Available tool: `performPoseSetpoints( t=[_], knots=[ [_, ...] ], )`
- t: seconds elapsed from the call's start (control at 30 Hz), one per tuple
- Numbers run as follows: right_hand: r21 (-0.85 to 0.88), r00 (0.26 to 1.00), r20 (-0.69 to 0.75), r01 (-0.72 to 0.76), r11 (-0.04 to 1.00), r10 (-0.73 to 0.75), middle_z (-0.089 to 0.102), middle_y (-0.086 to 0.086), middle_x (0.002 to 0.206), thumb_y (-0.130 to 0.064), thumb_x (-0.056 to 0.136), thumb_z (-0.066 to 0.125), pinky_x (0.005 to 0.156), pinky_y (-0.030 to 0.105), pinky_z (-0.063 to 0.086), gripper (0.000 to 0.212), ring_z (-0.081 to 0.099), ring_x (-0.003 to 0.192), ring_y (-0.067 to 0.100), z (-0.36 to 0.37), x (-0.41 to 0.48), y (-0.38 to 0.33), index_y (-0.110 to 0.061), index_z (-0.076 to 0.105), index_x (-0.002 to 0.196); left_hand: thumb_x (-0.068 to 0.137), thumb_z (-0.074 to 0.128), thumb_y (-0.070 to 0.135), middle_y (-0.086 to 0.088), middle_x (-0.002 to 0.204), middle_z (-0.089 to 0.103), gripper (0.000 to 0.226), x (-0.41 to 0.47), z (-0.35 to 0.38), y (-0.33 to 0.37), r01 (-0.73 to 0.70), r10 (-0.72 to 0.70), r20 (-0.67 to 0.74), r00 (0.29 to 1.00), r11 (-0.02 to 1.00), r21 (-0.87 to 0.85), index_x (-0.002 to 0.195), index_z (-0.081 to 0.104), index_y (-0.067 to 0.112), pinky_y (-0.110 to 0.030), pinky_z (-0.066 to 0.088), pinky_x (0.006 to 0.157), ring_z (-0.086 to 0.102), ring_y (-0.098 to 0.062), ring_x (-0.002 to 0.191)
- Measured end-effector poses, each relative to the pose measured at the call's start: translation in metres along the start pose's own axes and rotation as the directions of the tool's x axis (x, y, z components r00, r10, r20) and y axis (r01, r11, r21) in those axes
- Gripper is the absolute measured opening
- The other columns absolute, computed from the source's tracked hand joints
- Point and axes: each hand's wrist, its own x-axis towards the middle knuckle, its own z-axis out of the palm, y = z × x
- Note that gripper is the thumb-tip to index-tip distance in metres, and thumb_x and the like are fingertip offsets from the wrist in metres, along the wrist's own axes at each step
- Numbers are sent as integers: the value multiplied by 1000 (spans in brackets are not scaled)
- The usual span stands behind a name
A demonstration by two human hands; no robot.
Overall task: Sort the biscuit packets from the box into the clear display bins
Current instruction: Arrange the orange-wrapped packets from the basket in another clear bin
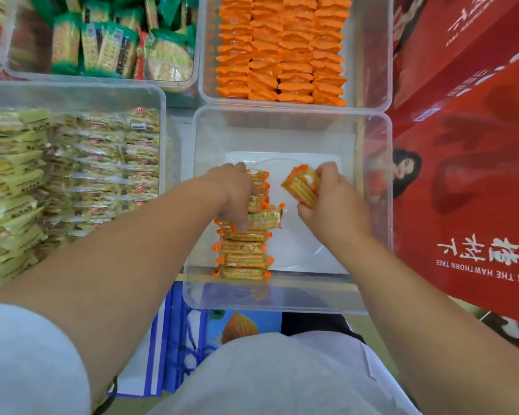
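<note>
Right grip (333,199) holds packet (301,187) in bin (300,248).

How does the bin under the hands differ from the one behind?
The near bin holds one short row of packets, gripped by the left hand; the far bin holds four orange rows. The right hand holds a packet in the near bin; no hand reaches the far bin. Both are clear plastic.

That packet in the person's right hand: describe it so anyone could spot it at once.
Find the mostly bare clear bin in the middle, below the bin full of orange packets. A row of packets lies along its left; yours is the lone packet right of that row, tilted, gripped by the right hand.
</note>
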Motion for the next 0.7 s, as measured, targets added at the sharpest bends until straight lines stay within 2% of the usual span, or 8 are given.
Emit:
performPoseSetpoints(
  t=[0.1, 0.27, 0.33, 0.43, 0.53, 0.63, 0.7],
  knots=[
    [-35, 994, -39, 102, 994, -103, 62, 7, 99, -22, 77, 75, 59, 34, 36, 42, 59, 90, 34, -13, 21, -20, -19, 51, 111, 70, 81, 62, -10, 142, 41, 86, 0, 0, 0, -15, 15, -6, 1000, 1000, -12, 146, 54, 30, -42, 48, 103, 44, -30, 131],
    [-188, 979, 94, 195, 963, -180, 57, 9, 116, -4, 81, 67, 64, 35, 35, 49, 51, 113, 33, -2, 55, -55, -19, 56, 127, 72, 80, 59, -11, 142, 40, 88, 0, 3, 0, -28, 28, -17, 999, 1000, -8, 151, 49, 35, -42, 45, 104, 40, -31, 133],
    [-215, 971, 144, 220, 952, -192, 54, 11, 124, 0, 80, 68, 67, 37, 41, 59, 48, 119, 33, 7, 63, -63, -19, 54, 134, 74, 78, 57, -12, 145, 39, 85, -1, 5, 0, -31, 32, -18, 999, 999, 17, 151, 47, 39, -43, 43, 109, 37, -33, 137],
    [-232, 963, 179, 238, 943, -199, 51, 13, 128, 1, 81, 68, 79, 41, 50, 64, 45, 124, 34, 17, 73, -65, -18, 52, 140, 75, 76, 56, -17, 154, 33, 83, -3, 6, 1, -26, 28, -20, 999, 996, 80, 151, 46, 40, -50, 33, 118, 30, -36, 144],
    [-215, 960, 177, 251, 944, -216, 48, 15, 129, 4, 82, 65, 83, 45, 52, 65, 44, 124, 35, 26, 76, -62, -17, 50, 142, 78, 76, 51, -22, 161, 24, 81, -5, 7, 3, -12, 15, -21, 1000, 995, 103, 152, 45, 38, -53, 27, 120, 27, -39, 147],
    [-150, 955, 182, 261, 953, -233, 43, 16, 134, 7, 80, 64, 86, 47, 53, 73, 42, 125, 36, 34, 74, -57, -15, 45, 146, 84, 72, 43, -27, 162, 21, 71, -9, 9, 8, 26, -21, -71, 997, 997, 79, 150, 50, 29, -47, 34, 116, 36, -39, 141],
    [-55, 951, 199, 254, 966, -238, 42, 14, 138, 5, 78, 65, 92, 48, 51, 78, 40, 127, 35, 39, 70, -52, -15, 40, 150, 87, 69, 35, -29, 163, 16, 55, -13, 13, 11, 51, -50, -116, 992, 999, 8, 141, 58, 27, -46, 37, 114, 43, -39, 136]
  ],
)
